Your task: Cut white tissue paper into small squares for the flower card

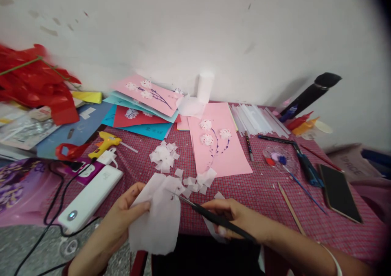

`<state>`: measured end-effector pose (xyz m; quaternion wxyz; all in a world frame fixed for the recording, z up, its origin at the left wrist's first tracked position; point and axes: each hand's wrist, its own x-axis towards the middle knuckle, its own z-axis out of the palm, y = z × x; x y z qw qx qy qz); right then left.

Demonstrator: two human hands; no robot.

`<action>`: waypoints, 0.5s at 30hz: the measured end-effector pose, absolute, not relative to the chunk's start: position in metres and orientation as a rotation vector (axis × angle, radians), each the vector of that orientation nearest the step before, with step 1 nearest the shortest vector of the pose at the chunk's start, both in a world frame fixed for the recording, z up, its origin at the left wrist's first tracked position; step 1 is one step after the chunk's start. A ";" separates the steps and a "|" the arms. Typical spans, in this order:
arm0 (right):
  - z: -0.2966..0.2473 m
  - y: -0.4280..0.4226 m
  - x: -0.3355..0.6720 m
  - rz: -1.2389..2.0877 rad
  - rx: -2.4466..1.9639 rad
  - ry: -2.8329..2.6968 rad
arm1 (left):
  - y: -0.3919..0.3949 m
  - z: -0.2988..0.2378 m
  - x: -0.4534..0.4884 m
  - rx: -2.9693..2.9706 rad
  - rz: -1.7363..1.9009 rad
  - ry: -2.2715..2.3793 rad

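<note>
My left hand pinches a white sheet of thin tissue-like paper by its left side, over the front edge of the table. In my right hand is a pair of black-handled scissors, its blades pointing left and lying against the paper's upper right part. A pale paper strip hangs below my right hand. Just beyond the held sheet lie loose cut white paper pieces, with a bigger heap of white pieces to the left. A pink card with white dotted blossoms and purple stems lies behind.
At left are a yellow glue gun, a white power bank and black cables. Decorated cards are stacked at the back beside a white roll. Glue sticks, brushes, a paint palette and a dark phone lie right.
</note>
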<state>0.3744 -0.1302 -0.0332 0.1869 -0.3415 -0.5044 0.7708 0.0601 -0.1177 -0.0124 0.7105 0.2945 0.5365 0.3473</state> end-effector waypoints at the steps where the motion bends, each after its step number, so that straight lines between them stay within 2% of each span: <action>1: -0.035 -0.131 0.373 2.177 -0.972 -1.402 | -0.117 -0.012 0.060 0.649 0.785 1.198; 8: -0.035 -0.133 0.375 2.211 -0.990 -1.449 | -0.114 -0.005 0.056 0.560 1.040 1.262; 15: -0.014 -0.129 0.376 2.277 -0.836 -1.625 | -0.119 -0.008 0.059 0.586 0.932 1.150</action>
